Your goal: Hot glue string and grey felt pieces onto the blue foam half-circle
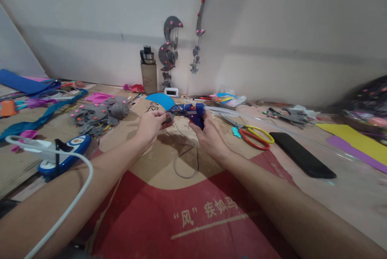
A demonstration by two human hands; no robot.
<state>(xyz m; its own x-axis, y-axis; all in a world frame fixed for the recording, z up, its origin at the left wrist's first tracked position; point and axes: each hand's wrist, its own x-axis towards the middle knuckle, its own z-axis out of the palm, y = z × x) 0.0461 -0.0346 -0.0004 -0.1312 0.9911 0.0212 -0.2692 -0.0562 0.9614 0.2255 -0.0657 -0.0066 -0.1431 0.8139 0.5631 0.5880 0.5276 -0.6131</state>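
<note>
Two bare forearms point(263, 182) rise from the lower corners of the frame over red-and-tan cardboard point(136, 226) filling the bottom centre. At mid-frame the right hand point(207, 136) wraps around a blue glue gun point(191, 110) pointed left. A blue crescent point(161, 99) shows just beyond the left hand point(152, 125), which pinches a small dark grey piece point(170, 119).

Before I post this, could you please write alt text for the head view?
A person's right hand holds a blue glue gun close to a dark grey piece pinched in the left hand, above cardboard. Scissors lie to the right, and a bottle stands by the wall behind.
</note>
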